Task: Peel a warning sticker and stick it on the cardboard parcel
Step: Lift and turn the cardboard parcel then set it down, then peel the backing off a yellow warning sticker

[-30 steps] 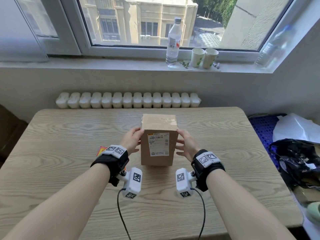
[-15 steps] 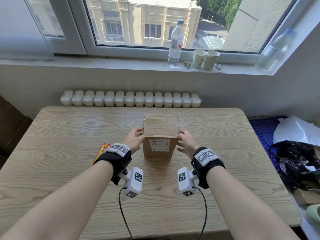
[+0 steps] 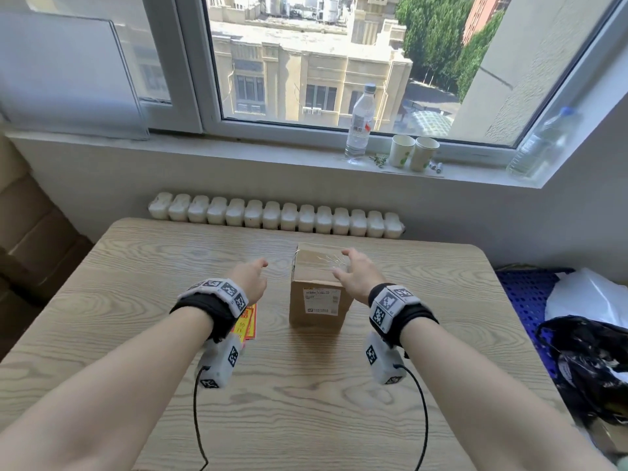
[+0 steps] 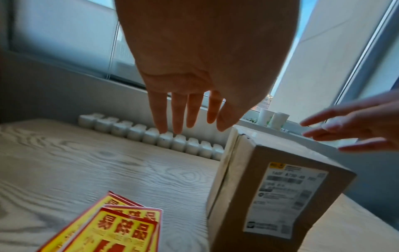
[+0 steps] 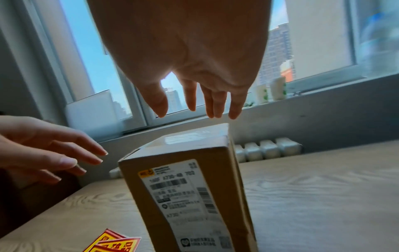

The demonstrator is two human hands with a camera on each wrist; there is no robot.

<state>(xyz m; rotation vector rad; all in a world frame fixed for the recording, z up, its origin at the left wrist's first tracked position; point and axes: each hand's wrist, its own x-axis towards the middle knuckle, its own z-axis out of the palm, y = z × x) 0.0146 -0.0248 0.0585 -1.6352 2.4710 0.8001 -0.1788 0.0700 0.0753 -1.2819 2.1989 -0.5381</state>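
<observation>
both hands (image 3: 249, 279) (image 3: 356, 278) let go of parcel (image 3: 319, 294); each grip released, fingers spread.

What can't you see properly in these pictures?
- The stickers: head view, mostly hidden under the left wrist band; both wrist views cut them at the bottom edge.
- The shipping label on the parcel: its small print is blurred in every view.
- The parcel's back face: turned away from all cameras.
- Left hand, right hand: open, holding nothing.
</observation>
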